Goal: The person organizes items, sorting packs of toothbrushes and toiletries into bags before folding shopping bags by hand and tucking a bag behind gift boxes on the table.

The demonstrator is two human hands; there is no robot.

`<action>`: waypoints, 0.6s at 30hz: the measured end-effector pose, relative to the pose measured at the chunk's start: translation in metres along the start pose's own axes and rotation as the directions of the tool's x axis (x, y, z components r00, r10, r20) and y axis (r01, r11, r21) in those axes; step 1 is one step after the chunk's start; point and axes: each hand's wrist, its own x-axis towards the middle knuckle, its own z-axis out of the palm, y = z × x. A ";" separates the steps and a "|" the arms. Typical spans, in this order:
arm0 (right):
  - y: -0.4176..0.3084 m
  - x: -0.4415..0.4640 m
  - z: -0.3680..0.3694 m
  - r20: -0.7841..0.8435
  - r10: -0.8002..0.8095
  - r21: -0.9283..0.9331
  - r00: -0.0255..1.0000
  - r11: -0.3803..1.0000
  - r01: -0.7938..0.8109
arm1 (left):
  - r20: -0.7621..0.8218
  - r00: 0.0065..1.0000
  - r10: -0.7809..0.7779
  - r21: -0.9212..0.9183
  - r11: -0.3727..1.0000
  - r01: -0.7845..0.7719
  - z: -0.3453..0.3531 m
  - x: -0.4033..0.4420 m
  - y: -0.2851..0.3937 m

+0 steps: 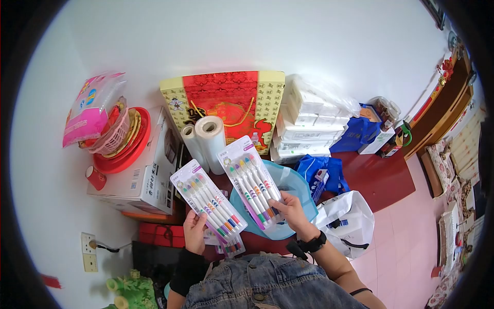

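My left hand [194,231] grips the lower left edge of a blister pack of toothbrushes [208,202] with a white and purple card. A second toothbrush pack [249,181] is pinched along its lower right edge by my right hand [293,211], thumb on the front. Both packs are tilted, faces up, side by side, with the right one a little higher. Beneath them on the dark red table lie more similar packs [234,247], partly covered. A light blue plastic basin [303,190] stands behind and under the right pack.
Two plastic film rolls [212,149] stand before a red and yellow gift box [221,95]. Stacked white packages [309,121], blue bags [321,172] and a white bag [355,221] are rightward. At left, a carton [139,177] bears red plates [141,147] and a paper cup [95,178].
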 end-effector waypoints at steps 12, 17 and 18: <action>0.021 0.008 0.048 0.224 0.091 0.034 0.970 0.994 -0.101 | 0.092 0.996 -0.009 -0.133 0.991 0.021 0.038 -0.012 -0.001; 0.035 0.007 0.061 0.213 0.001 -0.213 0.977 0.976 0.046 | 0.140 0.988 -0.068 -0.006 0.998 0.070 0.031 -0.012 -0.013; 0.033 0.007 0.060 0.249 -0.064 -0.309 0.967 0.940 0.142 | 0.138 0.988 -0.069 -0.006 0.997 0.071 0.029 -0.012 -0.013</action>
